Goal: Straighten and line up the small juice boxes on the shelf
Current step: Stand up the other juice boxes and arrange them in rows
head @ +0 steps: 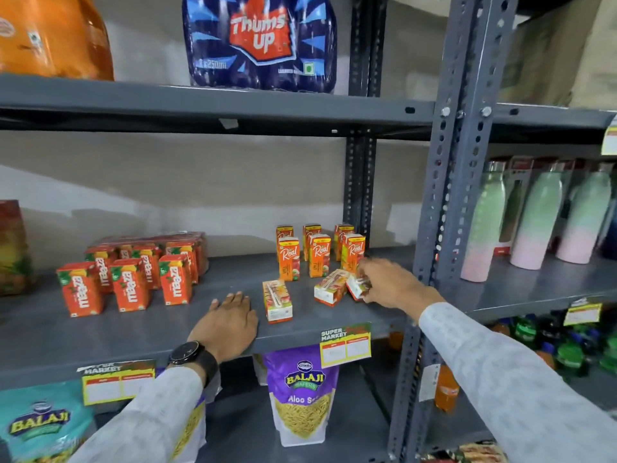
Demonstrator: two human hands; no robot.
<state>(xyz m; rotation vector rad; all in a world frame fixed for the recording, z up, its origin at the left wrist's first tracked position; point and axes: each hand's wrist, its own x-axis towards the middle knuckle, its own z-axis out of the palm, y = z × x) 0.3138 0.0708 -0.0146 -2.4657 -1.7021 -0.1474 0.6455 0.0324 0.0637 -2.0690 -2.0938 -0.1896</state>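
- Middle grey shelf (167,332) across the centre of the frame, bearing two groups of small juice boxes
- Centre right: six upright Real boxes (289,264), orange, "Real" in white script, in two rows of three; back row partly hidden behind the front row
- Just below these, three fallen boxes: one lying box (277,300) at centre with its straw side up, a second lying box (331,287) to its right, and a tilted box (357,286) furthest right, print too blurred to read
- Centre left: Maaza boxes (129,285), red-orange, "maaza" running sideways; three in the front row, about three behind, more at the back under plastic wrap and hard to count
- Left hand (228,324) flat on the front edge of the shelf, fingers spread and relaxed, gripping nothing; black wristwatch (191,356) above a pale sleeve
- Right hand (389,284) reaching in from the lower right, fingers curled about the tilted box and touching it; firmness of grip hard to tell through motion blur
- Upper centre: dark blue "Thums Up" pack (262,41), "250ml" faintly legible; orange bottles (53,35) at upper left, cut off by the frame
- Below the shelf: purple "Balaji Wafers" bag (302,392), lettering "Aloo S…" partly unreadable; yellow "Super Market" price tag (345,344), figures blurred
- Far right: three pastel bottles (541,222) clearly seen, others cut off
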